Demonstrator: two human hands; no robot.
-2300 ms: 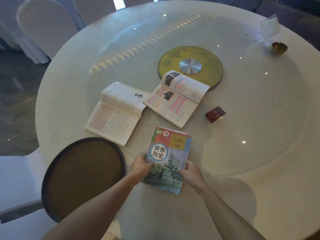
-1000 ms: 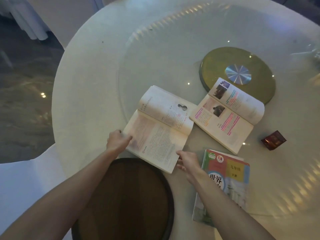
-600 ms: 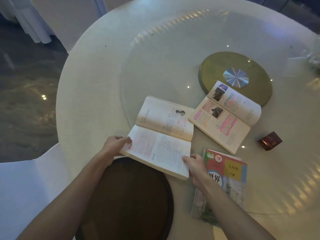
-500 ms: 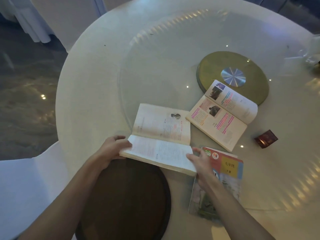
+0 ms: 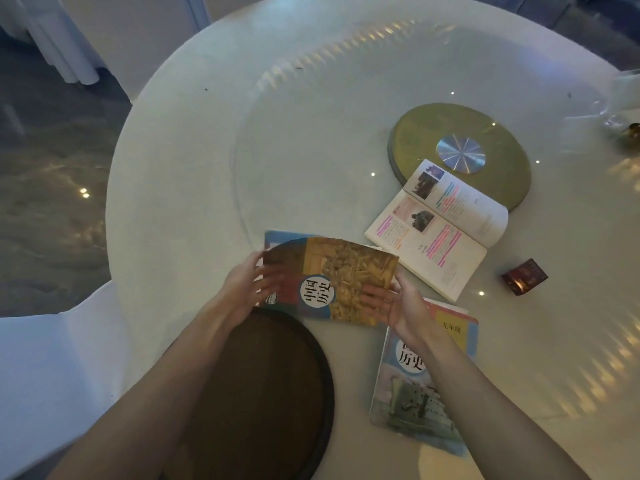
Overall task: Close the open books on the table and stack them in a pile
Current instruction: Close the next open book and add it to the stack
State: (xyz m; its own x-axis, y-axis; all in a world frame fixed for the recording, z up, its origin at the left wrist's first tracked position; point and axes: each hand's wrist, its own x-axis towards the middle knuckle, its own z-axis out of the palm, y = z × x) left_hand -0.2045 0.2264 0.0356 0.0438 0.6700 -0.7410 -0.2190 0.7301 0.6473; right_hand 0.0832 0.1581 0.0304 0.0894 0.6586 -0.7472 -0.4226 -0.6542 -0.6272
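A book with a brown and yellow cover (image 5: 343, 271) is nearly folded shut in front of me, its front cover tilted up over the back cover. My left hand (image 5: 246, 284) grips its left edge. My right hand (image 5: 394, 303) lies on the cover's right side, fingers spread. A closed history textbook (image 5: 450, 341) lies flat on the table to the right, partly under my right forearm. Farther right, an open book (image 5: 440, 226) with pink-marked pages lies flat.
The round white table (image 5: 194, 161) carries a glass turntable with a gold centre disc (image 5: 460, 150). A dark round tray (image 5: 263, 393) sits at the near edge under my left arm. A small red box (image 5: 523, 281) lies right of the open book. White chair covers stand at left.
The left book, open flat a second ago, has been drawn toward me and folded over, so its cover now faces up. My right hand moved from its lower corner onto the cover.
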